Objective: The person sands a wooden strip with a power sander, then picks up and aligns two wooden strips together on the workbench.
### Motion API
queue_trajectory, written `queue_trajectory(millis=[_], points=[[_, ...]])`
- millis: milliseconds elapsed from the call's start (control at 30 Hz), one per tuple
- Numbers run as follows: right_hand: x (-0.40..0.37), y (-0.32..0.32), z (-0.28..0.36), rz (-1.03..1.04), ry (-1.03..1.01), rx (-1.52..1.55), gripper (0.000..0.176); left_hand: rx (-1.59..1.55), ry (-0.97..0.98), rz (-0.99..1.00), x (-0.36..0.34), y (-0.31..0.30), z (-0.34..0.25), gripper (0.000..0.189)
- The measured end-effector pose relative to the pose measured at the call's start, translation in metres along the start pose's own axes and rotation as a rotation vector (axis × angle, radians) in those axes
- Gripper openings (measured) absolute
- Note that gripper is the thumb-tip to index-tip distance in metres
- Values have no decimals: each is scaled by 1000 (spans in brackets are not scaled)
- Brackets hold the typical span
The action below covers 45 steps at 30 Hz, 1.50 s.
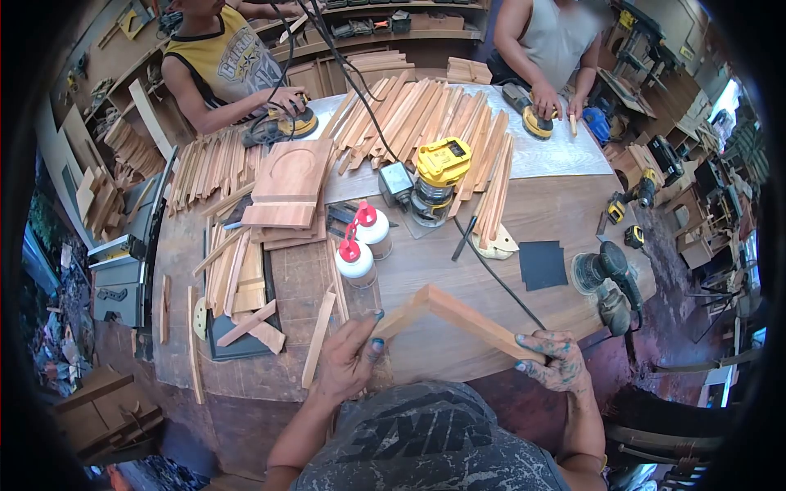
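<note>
Two light wooden strips meet end to end in a peaked corner over the near part of the table. My left hand (350, 360) is closed on the lower end of the left wooden strip (403, 315), with blue stains on its fingertips. The right wooden strip (479, 324) slopes down into my right hand (561, 362), whose stained fingers and thumb pinch its end. Just beyond my left hand stand two white bottles (355, 268) with red caps. A black sheet (542, 265) lies flat beyond my right hand.
A yellow-topped router (442, 176) stands mid-table beside piled wooden strips (409, 119). A cord (503, 286) crosses the tabletop toward my right hand. Across the table, two people hold sanders (536, 123). Another sander (614, 274) sits at the right edge. Stacked panels (286, 184) lie left.
</note>
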State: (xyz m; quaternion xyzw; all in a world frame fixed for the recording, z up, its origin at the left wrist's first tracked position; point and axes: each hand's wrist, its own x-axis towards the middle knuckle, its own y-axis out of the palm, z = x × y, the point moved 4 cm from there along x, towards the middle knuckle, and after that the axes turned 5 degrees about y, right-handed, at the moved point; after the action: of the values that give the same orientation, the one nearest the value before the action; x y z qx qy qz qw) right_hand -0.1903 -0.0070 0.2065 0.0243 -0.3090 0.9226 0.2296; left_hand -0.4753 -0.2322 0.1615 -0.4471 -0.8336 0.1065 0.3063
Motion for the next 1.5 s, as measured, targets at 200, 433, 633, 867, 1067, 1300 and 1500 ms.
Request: queue_trajectory(millis=[200,433,633,867,1067,1300,1500], points=[[1,0,6,40,5,-2,53,-61,104,58,18,0,-19,44],[-3,0,13,35,28,14,50,-153,112,117,44,3,-42,47],[-7,0,12,8,21,24,51,-177,232,81,56,5,-50,47],[-7,-1,13,38,15,6,50,-192,240,107,57,2,-50,45],[-5,1,17,42,12,7,50,-248,202,86,53,2,-46,43],[-5,0,17,53,52,43,52,-270,115,91,54,4,-49,42],[-8,-2,17,81,114,41,54,-376,-33,128,58,8,-47,40]])
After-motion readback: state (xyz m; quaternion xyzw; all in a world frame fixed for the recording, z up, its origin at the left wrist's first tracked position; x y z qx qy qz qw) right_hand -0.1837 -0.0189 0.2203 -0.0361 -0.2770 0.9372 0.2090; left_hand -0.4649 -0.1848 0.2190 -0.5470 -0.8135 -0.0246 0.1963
